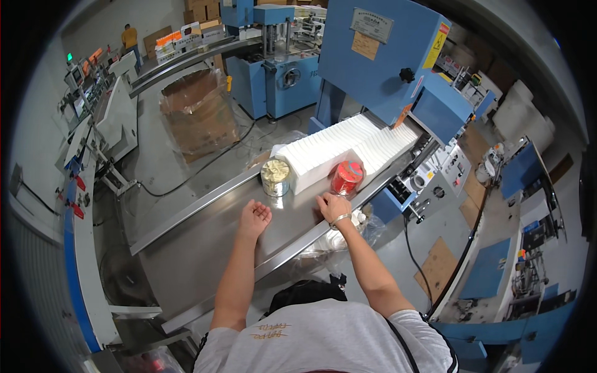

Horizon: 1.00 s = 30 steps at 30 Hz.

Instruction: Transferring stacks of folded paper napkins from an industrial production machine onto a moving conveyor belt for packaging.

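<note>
Bright, even overhead light. Soft glare on the steel table [205, 248], faint shadows under both hands. Sharp at centre; strongly bent and darkened to black toward the round fisheye rim.

The far end of the white tissue stack [348, 149] runs under the blue machine [398, 68], so I can't see where it stops. The stack also covers the inner sides of the yellow-lidded jar [275, 176] and the red jar [346, 177]. My right hand [333, 206] lies palm down, hiding its fingertips. Under the desk [205, 242] edge, a clear bag [348, 239] is half hidden by my right forearm. The distant person [129, 38] is too small to make out.
</note>
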Each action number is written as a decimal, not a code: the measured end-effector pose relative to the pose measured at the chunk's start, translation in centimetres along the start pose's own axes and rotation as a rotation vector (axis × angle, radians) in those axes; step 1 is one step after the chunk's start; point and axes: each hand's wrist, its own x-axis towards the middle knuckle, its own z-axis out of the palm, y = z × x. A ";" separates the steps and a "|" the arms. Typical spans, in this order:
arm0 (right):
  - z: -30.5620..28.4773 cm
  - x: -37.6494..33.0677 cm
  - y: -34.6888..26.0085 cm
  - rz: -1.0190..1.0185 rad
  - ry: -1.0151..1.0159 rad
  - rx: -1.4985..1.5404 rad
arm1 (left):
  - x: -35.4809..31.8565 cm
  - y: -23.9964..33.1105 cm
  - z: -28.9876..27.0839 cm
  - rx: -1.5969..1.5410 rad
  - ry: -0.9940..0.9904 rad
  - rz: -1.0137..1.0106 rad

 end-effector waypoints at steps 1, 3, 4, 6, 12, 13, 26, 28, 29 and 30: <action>0.2 0.0 0.0 -0.002 0.001 -0.011 | 0.1 0.1 -0.2 -0.025 0.023 0.029; 0.3 0.0 0.1 -0.012 0.021 -0.008 | 0.6 0.5 -0.7 -0.048 0.034 0.046; 0.3 0.1 0.2 -0.025 0.041 -0.015 | 0.6 0.6 -0.6 -0.079 0.040 0.060; 0.3 0.0 0.0 -0.019 0.037 -0.016 | 0.4 0.7 -0.2 -0.068 0.057 0.062; 0.1 -0.1 0.1 0.001 0.019 -0.019 | -3.4 0.7 2.5 -0.010 -0.059 0.037; 0.2 -0.1 0.1 -0.004 0.019 -0.017 | -4.0 0.7 2.7 0.004 -0.109 0.059; 0.2 0.0 -0.1 -0.032 0.043 -0.009 | 2.8 1.3 -3.5 0.015 -0.089 0.163; 0.2 0.0 0.0 -0.023 0.035 -0.011 | 2.5 1.2 -3.6 -0.034 -0.161 0.087; 0.3 0.0 0.2 -0.010 0.024 -0.014 | 1.5 1.0 -2.2 -0.032 -0.163 0.083; 0.3 0.0 0.4 -0.006 0.026 -0.016 | 0.7 0.4 -0.4 -0.037 0.005 0.083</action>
